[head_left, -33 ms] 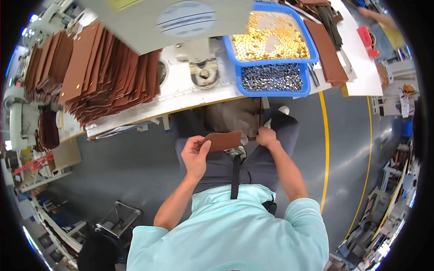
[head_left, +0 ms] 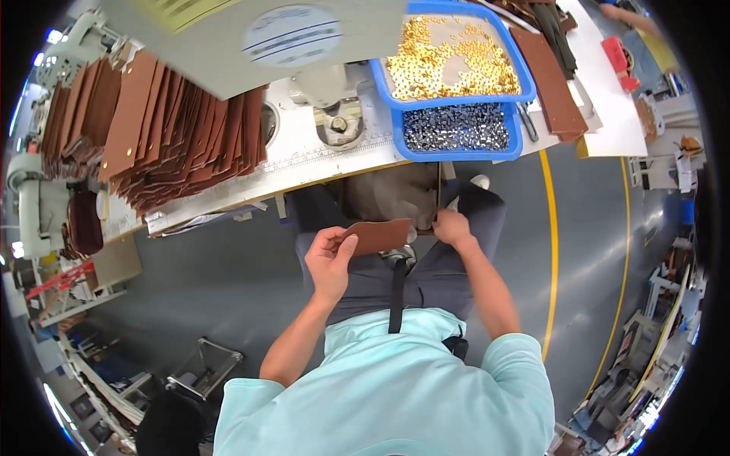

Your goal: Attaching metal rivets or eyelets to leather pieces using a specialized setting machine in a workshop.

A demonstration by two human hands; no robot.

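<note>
My left hand point(head_left: 331, 262) pinches a flat brown leather piece point(head_left: 382, 235) between thumb and fingers, above my lap. My right hand point(head_left: 452, 226) is at my right thigh, its fingers curled closed beside the edge of a dark brown, sack-like thing point(head_left: 380, 191) between my knees. Whatever those fingers hold, if anything, is hidden. A small metal part point(head_left: 399, 258) shows just under the leather piece, partly covered. On the table ahead stand stacks of brown leather pieces point(head_left: 182, 125), some with gold-coloured studs.
A blue tray of gold-coloured fittings point(head_left: 449, 64) overlaps a blue tray of dark metal parts point(head_left: 456, 129). A grey machine point(head_left: 251, 38) juts over the white table point(head_left: 304, 156). Leather strips point(head_left: 551, 87) lie at the right, by a dark-handled tool point(head_left: 527, 123). Another person's arm point(head_left: 627, 17) shows far right.
The view has shifted slightly. My left hand still holds the leather piece, and my right hand stays at my right thigh.
</note>
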